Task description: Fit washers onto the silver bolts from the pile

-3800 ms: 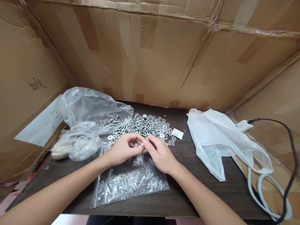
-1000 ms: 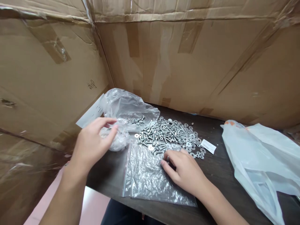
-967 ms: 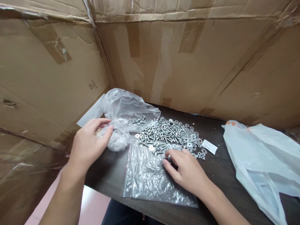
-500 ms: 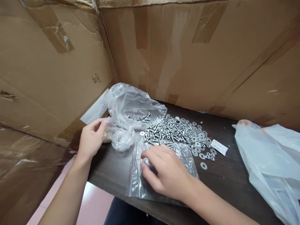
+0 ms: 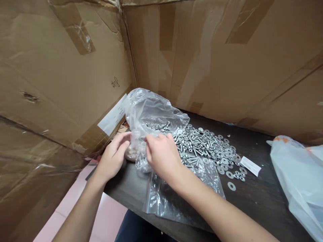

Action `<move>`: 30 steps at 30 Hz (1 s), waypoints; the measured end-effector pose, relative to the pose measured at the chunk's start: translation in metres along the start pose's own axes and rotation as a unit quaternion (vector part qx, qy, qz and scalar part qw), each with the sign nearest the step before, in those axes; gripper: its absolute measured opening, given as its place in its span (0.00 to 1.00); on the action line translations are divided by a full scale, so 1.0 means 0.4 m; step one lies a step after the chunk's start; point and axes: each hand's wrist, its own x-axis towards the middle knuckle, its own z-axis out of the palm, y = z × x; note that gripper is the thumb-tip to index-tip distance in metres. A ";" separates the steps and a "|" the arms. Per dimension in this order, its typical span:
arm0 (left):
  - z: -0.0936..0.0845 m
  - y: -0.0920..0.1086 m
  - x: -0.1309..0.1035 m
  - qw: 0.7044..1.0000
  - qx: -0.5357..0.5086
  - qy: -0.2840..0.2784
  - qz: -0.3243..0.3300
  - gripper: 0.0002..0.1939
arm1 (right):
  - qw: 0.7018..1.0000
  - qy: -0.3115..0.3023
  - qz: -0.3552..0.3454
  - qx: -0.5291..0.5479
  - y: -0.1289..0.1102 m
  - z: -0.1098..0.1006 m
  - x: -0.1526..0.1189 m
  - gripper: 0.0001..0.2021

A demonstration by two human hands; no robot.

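Note:
My left hand (image 5: 114, 157) is curled at the left side of a small clear plastic bag (image 5: 135, 135) with pale brownish pieces in its lower part, pinching the bag's upper edge. From the right, my right hand (image 5: 163, 153) reaches the same bag with fingers bent and pressed together on the plastic; its fingertips are partly hidden. Crumpled clear plastic (image 5: 142, 164) lies just below. Behind, a larger open plastic bag (image 5: 153, 106) has some bolts inside. A heap of bolts (image 5: 194, 143) spreads to the right of my right hand.
Flat washers (image 5: 231, 186) lie at the heap's right edge, near a small white label (image 5: 250, 166). A zip bag (image 5: 176, 206) lies flat in front. At the right is a white plastic bag (image 5: 297, 174). Cardboard walls (image 5: 214, 74) enclose the table (image 5: 254, 215) behind and left.
My right hand has moved left and away from over the zip bag to the small plastic bag beside my left hand. The view has shifted slightly left.

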 end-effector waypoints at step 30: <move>0.007 -0.024 -0.060 0.994 -0.037 0.032 -0.099 0.18 | 0.983 -0.184 -0.003 0.009 0.057 -0.059 0.042 0.12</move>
